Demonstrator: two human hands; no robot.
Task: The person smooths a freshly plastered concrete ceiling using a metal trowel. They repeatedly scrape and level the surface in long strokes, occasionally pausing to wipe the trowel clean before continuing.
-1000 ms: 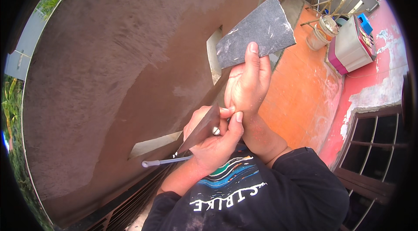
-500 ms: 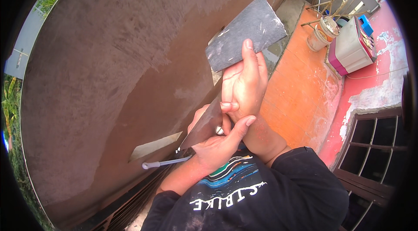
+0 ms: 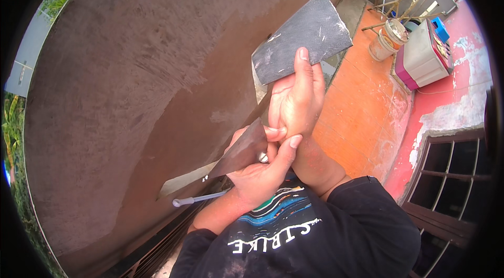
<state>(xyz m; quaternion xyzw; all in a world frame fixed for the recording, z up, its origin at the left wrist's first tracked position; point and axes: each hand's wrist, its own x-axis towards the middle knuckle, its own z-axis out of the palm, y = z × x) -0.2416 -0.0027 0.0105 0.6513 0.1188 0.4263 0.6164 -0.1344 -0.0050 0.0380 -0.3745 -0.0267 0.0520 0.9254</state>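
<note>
My right hand [image 3: 294, 94] is raised, its thumb pressing a dark grey flat sheet [image 3: 302, 31] with a pale, ragged edge. Lower down, my left hand [image 3: 262, 165] is closed around a thin dark brown triangular piece [image 3: 239, 149], with a small shiny round metal part [image 3: 263, 157] beside it. Fingertips of my left hand touch my right wrist, and the piece hides some of those fingers. Behind my left forearm lies a pale lilac rod [image 3: 194, 199] with a rounded end.
A brown plastered wall [image 3: 115, 68] with openings fills the left. An orange tiled floor [image 3: 357, 120] runs back to a worn bucket [image 3: 386, 42], bamboo frame, pale machine [image 3: 420, 57] and blue container [image 3: 440, 29]. A peeling pink wall and barred window [image 3: 446, 173] are at right.
The grey sheet dipped leftward, then rose slightly back up and right in my right hand. My left hand and the brown piece shifted only slightly; both grips look the same.
</note>
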